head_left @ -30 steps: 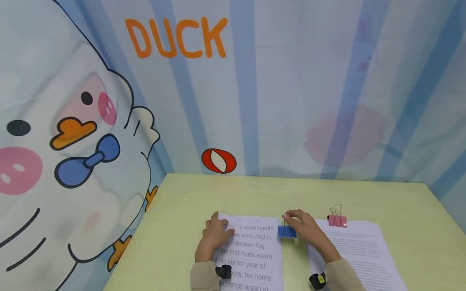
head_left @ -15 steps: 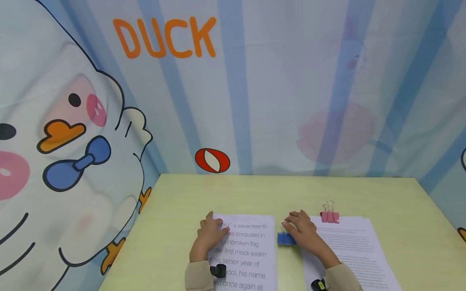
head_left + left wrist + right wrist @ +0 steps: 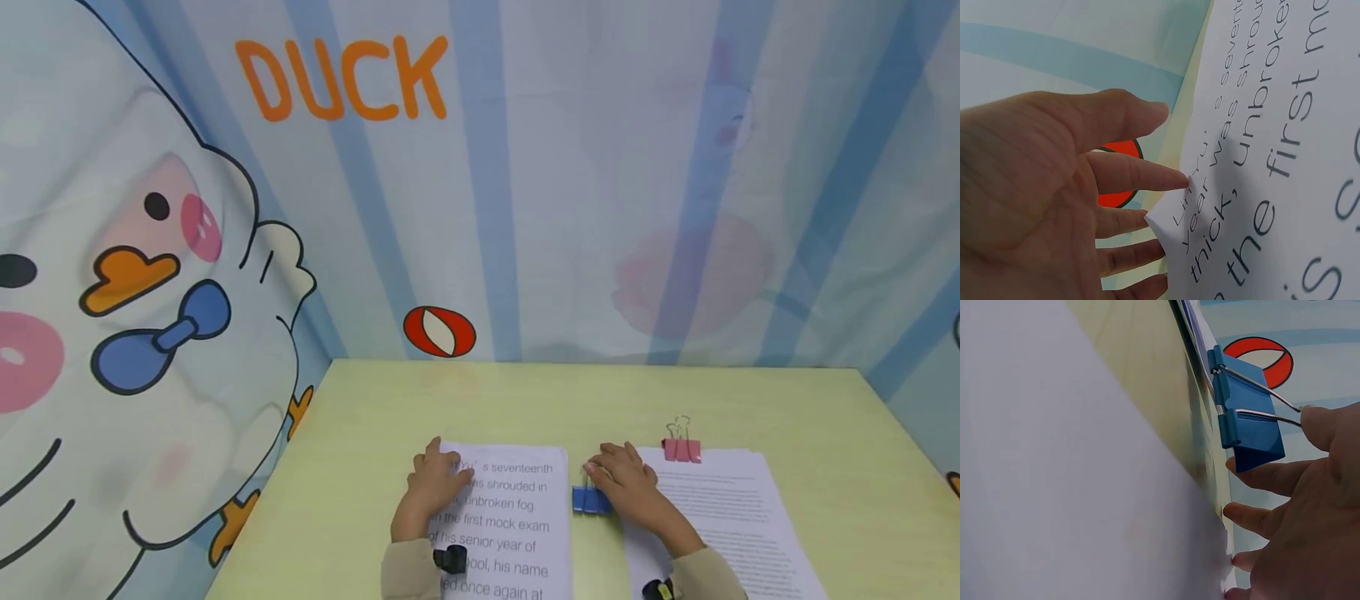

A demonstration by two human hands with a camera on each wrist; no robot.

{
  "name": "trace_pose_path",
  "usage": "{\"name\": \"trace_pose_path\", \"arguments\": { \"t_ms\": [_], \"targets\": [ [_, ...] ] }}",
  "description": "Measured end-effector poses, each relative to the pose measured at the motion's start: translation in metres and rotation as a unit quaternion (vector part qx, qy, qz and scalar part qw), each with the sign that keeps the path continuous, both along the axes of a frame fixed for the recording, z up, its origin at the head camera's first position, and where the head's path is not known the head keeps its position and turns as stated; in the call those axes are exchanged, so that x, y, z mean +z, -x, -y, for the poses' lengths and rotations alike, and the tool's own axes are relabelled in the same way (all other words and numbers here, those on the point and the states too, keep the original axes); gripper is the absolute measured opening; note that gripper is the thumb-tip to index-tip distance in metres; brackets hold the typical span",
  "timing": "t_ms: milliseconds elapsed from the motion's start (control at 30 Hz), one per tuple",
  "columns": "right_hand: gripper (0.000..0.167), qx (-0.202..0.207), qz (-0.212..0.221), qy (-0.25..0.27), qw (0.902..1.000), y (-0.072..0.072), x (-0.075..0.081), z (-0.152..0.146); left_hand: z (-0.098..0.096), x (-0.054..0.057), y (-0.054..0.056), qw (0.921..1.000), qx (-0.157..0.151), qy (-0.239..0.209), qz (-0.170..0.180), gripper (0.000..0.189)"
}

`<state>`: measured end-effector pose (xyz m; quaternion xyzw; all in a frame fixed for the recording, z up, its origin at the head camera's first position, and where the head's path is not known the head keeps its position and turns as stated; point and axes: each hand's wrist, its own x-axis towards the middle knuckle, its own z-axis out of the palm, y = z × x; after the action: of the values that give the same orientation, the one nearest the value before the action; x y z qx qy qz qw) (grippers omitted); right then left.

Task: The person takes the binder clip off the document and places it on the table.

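A blue binder clip (image 3: 592, 500) sits just right of the large-print paper stack (image 3: 517, 533), near its upper right edge. My right hand (image 3: 626, 483) pinches the clip by its wire handles, thumb against the handle ends in the right wrist view; the index finger lies behind the clip's blue body (image 3: 1250, 415). The other fingers spread toward the table and the second stack. My left hand (image 3: 433, 483) rests at the large-print stack's upper left corner with relaxed fingers. In the left wrist view, the index fingertip touches the sheet (image 3: 1260, 156) and its corner bends up beside the fingers.
Right of the clip lies a second stack of small-print paper (image 3: 727, 517), with a pink binder clip (image 3: 682, 451) on its top edge. A pale yellow table (image 3: 525, 400) carries everything. Behind it hangs a striped duck-print cloth (image 3: 570, 208).
My right hand has drawn the blue clip away from the large-print stack's edge, rightward and toward me. My left hand keeps its place on the corner. The head view has shifted slightly.
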<state>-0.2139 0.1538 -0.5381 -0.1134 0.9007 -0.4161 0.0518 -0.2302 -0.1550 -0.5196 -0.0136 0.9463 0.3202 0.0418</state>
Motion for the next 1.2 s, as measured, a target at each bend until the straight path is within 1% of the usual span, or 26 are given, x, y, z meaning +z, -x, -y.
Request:
{"name": "trace_pose_path", "arguments": {
  "t_ms": [233,467,767,1000,1200],
  "targets": [
    [0.036,0.012,0.006,-0.026,0.9996,0.001,0.003,0.001,0.002,0.002,0.001,0.9999,-0.004,-0.007,0.008,0.042],
    [0.037,0.029,0.006,-0.035,0.9989,0.003,0.008,-0.003,0.000,0.002,0.004,1.0000,-0.004,-0.007,-0.001,0.042],
    [0.038,0.052,0.000,-0.058,0.9969,0.002,0.005,-0.008,0.002,0.000,0.002,0.9999,0.000,-0.011,0.012,0.042],
    [0.037,0.050,0.009,-0.058,0.9970,0.000,0.006,-0.009,0.001,0.000,0.001,0.9999,-0.002,-0.009,0.011,0.042],
    [0.036,0.048,0.002,-0.054,0.9974,0.001,0.004,-0.008,0.001,0.003,0.000,0.9999,0.002,-0.011,0.013,0.043]
  ]
}}
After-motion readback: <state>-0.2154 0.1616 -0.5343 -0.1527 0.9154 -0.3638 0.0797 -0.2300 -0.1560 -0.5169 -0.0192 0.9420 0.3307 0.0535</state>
